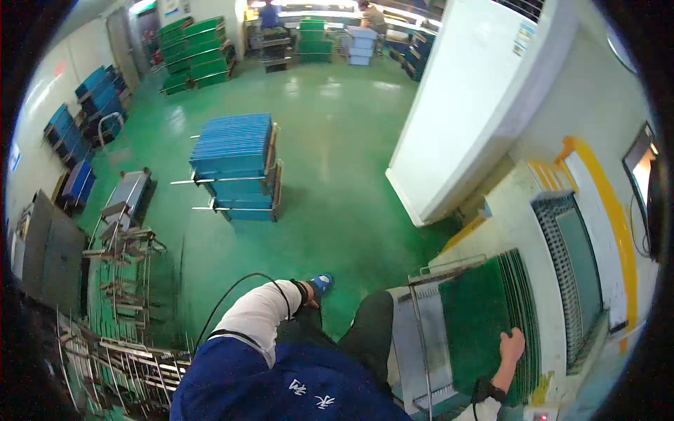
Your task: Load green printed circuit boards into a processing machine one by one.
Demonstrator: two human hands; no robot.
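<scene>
At the lower right, my right hand [512,347] is closed over the edges of several thin green boards [477,316]. Its thumb lies toward the broad face of the front board, and the fingers curl over the board edges. These boards stand close together in a light grey-blue rack [418,330] with metal rods. My left hand [311,297] hangs beside my left leg, apart from any object that I can see. Its fingers are mostly hidden, so their pose cannot be read. A dark cable loops along the left sleeve.
Stacked blue racks [232,151] stand on the green floor ahead. Metal rod frames [130,266] and a flat trolley [128,193] are on the left. To the right rise a tall white cabinet [456,105] and a machine with a recessed tray [579,259]. People work at the far bench.
</scene>
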